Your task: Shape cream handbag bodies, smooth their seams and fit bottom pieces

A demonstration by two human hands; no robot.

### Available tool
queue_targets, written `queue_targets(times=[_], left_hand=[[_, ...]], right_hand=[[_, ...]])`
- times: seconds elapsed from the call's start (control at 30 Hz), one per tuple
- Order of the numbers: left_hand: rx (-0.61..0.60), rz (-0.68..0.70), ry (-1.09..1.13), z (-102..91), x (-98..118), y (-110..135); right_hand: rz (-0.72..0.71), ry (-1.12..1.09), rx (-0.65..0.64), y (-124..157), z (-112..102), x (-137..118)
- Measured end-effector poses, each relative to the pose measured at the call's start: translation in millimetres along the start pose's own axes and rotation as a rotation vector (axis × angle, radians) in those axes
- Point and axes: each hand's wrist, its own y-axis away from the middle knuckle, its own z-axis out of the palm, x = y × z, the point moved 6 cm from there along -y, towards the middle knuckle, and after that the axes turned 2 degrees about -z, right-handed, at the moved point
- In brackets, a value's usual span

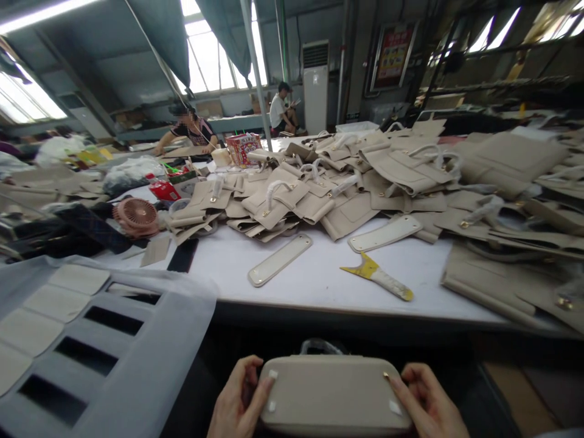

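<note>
Between my two hands, in front of the table's near edge, is a beige handbag (333,395) with its flat base turned toward me. White patches cover several of the base's corners, and a gold stud shows at the upper right one. My left hand (244,395) grips the bag's left end, thumb on the base. On the right end my right hand (424,398) holds it the same way, its thumb beside the gold stud. A plastic-wrapped handle shows behind the bag's far edge. Most of the bag's other sides are hidden.
Two long base panels (280,260) and a yellow forked tool (378,277) lie on the white table (319,286). Beige bag pieces (292,194) are heaped behind. At left stand a slotted grey plastic box (137,359) and a pink fan (135,217). Two people (194,131) sit farther back.
</note>
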Motion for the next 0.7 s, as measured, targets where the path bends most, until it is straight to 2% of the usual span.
queue_targets(times=[0.1, 0.17, 0.23, 0.3, 0.4, 0.47, 0.5, 0.6, 0.7], left_hand=[[0.024, 0.338, -0.215, -5.5, 20.4, -0.5], [-0.042, 0.61, -0.395, -3.2, 34.7, 1.3], [-0.149, 0.832, -0.552, 1.2, 46.6, 4.6], [-0.242, 0.951, -0.671, 4.1, 57.2, 7.6], [-0.323, 0.978, -0.771, 4.9, 71.6, 12.8], [-0.346, 0.939, -0.785, 2.8, 76.4, 16.8], [-0.354, 0.911, -0.777, 0.8, 76.5, 18.5], [-0.374, 0.816, -0.718, -7.9, 68.7, 20.7], [-0.376, 0.709, -0.599, -13.8, 57.7, 16.9]], right_hand=[[-0.237, 0.244, 0.043, -2.2, -13.2, -22.3], [-0.421, 0.438, 0.054, 0.7, -17.1, -42.8], [-0.619, 0.628, 0.066, 9.6, -10.3, -64.7], [-0.824, 0.796, 0.052, 24.8, 11.9, -84.1], [-1.159, 0.905, -0.053, 56.9, 60.2, -102.4], [-1.331, 0.89, -0.066, 75.9, 77.1, -107.4], [-1.388, 0.896, -0.051, 82.1, 77.6, -107.5], [-1.436, 1.021, 0.012, 83.9, 52.2, -98.9], [-1.327, 1.039, 0.017, 65.7, 8.0, -81.9]])
